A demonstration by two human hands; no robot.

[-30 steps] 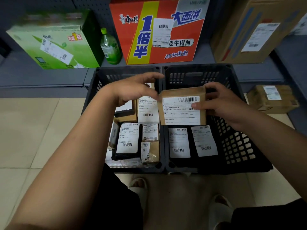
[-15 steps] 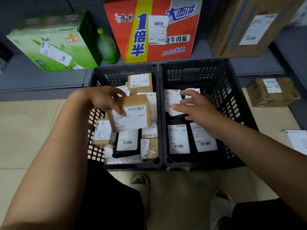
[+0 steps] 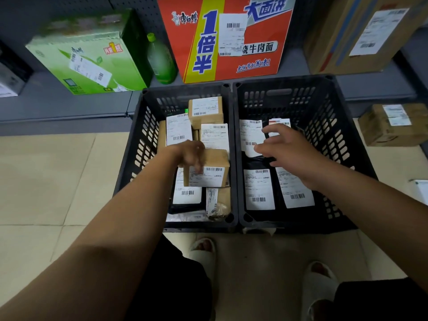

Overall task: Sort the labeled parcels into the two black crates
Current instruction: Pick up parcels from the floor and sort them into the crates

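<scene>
Two black crates stand side by side on the floor, the left crate (image 3: 143, 140) and the right crate (image 3: 328, 135). The left one holds several labelled brown boxes and black bags. My left hand (image 3: 191, 155) reaches into it, fingers curled over a small brown box (image 3: 215, 161) that rests on top of the other parcels, label facing me. In the right crate lie black bags with white labels (image 3: 259, 188). Above them my right hand (image 3: 291, 151) hovers with fingers spread, its fingertips touching a labelled bag (image 3: 251, 133) at the back.
A grey shelf behind the crates carries a green carton (image 3: 88, 61), a green bottle (image 3: 161, 59), a red noodle carton (image 3: 231, 38) and a large brown carton (image 3: 361, 33). A small brown box (image 3: 391, 125) sits on the floor at right. My slippered feet (image 3: 203, 253) are just in front of the crates.
The small brown box passed from my right hand to my left and went down into the left crate. My right hand moved into the right crate onto the bags.
</scene>
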